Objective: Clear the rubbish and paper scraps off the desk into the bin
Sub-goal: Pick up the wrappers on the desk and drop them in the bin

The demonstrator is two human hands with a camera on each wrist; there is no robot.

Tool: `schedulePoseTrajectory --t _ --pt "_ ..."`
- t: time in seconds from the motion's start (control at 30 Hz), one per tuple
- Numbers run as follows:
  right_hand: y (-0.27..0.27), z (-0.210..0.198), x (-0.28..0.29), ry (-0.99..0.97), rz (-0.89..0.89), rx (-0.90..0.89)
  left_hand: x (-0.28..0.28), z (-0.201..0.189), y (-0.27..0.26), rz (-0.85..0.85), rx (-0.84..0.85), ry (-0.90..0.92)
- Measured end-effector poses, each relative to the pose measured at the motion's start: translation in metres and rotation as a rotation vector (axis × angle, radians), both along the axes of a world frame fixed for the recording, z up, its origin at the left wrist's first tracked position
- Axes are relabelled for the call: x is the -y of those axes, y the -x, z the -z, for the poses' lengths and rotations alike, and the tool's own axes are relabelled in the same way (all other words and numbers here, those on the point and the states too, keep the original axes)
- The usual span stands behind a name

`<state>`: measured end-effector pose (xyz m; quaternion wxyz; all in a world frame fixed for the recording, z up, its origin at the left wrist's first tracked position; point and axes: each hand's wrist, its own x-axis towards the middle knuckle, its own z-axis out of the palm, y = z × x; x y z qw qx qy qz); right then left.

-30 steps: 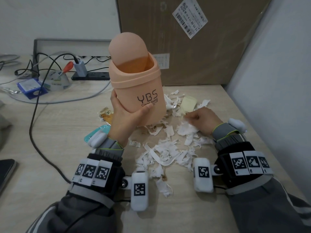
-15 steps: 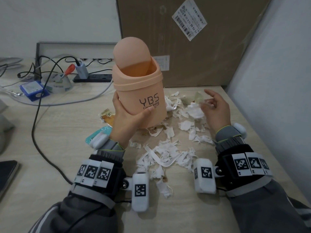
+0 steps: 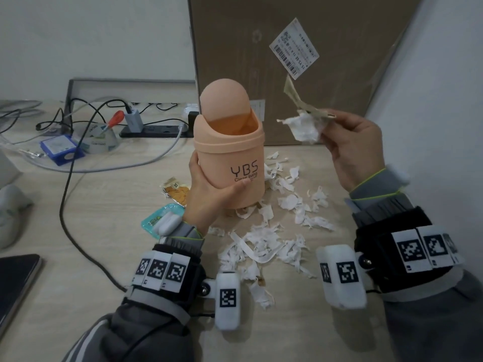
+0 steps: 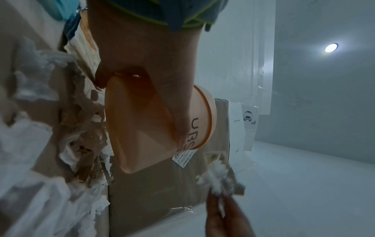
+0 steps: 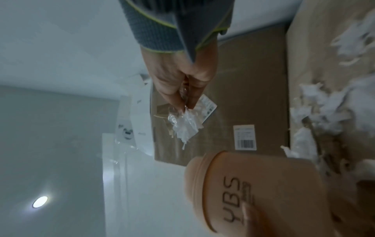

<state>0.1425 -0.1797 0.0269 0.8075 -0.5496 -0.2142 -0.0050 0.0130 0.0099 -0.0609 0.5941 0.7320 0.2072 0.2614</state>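
Observation:
A small peach bin (image 3: pixel 230 152) marked YBS, its swing lid tipped open, is held just above the desk. My left hand (image 3: pixel 209 194) grips its lower body from the left; the left wrist view shows the thumb across the bin (image 4: pixel 142 128). My right hand (image 3: pixel 350 142) is raised to the right of the bin's mouth and pinches a bunch of white paper scraps and a clear wrapper (image 3: pixel 305 124), seen from the right wrist as scraps (image 5: pixel 185 126) hanging below the fingertips. Several torn white scraps (image 3: pixel 264 244) lie on the desk below.
A large cardboard box (image 3: pixel 287 48) stands against the wall behind the bin. A snack packet (image 3: pixel 175 192) and a teal wrapper (image 3: pixel 159 218) lie left of my left hand. Cables, a power strip (image 3: pixel 154 130) and a blue box (image 3: pixel 58 148) sit at the back left.
My right hand gathered scraps and a wrapper from the desk, then lifted them up to the level of the bin's opening. The left hand keeps holding the bin, slightly shifted.

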Motion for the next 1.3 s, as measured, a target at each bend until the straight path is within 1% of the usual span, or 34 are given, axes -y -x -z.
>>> schedulePoseTrajectory --t 0.03,0.1,0.2,0.33,0.4,0.47,0.53,0.6,0.67,0.73,0.8,0.87,0.93,1.0,1.07,1.1,1.2,1.23,1.3 --pt "0.004 -0.007 -0.006 0.007 -0.023 0.049 0.0 0.0 0.0 0.011 -0.002 0.003" --pt "0.012 -0.017 -0.018 0.093 -0.03 0.163 0.001 0.0 0.0 0.039 0.012 -0.001" --pt "0.02 -0.02 -0.037 0.317 0.052 0.32 0.003 0.002 -0.001 0.085 0.03 -0.042" --pt "0.025 -0.021 -0.05 0.567 0.175 0.476 0.002 0.003 -0.001 0.144 0.051 -0.068" --pt "0.028 -0.023 -0.053 0.707 0.2 0.584 0.002 0.003 0.0 0.16 0.057 -0.075" --pt "0.031 -0.027 -0.056 0.899 0.196 0.706 0.002 0.002 0.001 0.173 0.051 -0.093" --pt "0.033 -0.033 -0.057 1.105 0.166 0.774 0.002 0.004 0.0 0.188 0.053 -0.108" --pt "0.033 -0.041 -0.056 1.309 0.093 0.834 0.001 0.005 -0.001 0.2 0.057 -0.132" --pt "0.034 -0.047 -0.057 1.494 -0.054 0.903 0.0 0.006 0.0 0.205 0.052 -0.16" --pt "0.035 -0.051 -0.057 1.584 -0.214 0.893 0.0 0.006 0.0 0.213 0.059 -0.167" --pt "0.038 -0.052 -0.053 1.565 -0.313 0.778 0.0 0.007 -0.001 0.218 0.065 -0.174" --pt "0.04 -0.052 -0.046 1.48 -0.319 0.72 0.0 0.008 -0.002 0.219 0.063 -0.174" --pt "0.04 -0.05 -0.039 1.372 -0.211 0.8 0.0 0.009 -0.003 0.22 0.063 -0.166" --pt "0.039 -0.044 -0.033 1.234 -0.017 0.871 -0.001 0.01 -0.003 0.218 0.071 -0.145" --pt "0.039 -0.034 -0.029 1.106 0.156 0.888 -0.002 0.01 -0.002 0.202 0.083 -0.114" --pt "0.039 -0.028 -0.028 1.026 0.207 0.881 -0.002 0.011 -0.002 0.197 0.086 -0.1" --pt "0.035 -0.012 -0.029 0.762 0.299 0.86 -0.002 0.011 -0.003 0.191 0.088 -0.09" --pt "0.034 -0.008 -0.029 0.702 0.305 0.849 -0.002 0.012 -0.004 0.195 0.094 -0.09" --pt "0.035 -0.003 -0.032 0.654 0.273 0.846 -0.003 0.013 -0.003 0.198 0.109 -0.086"
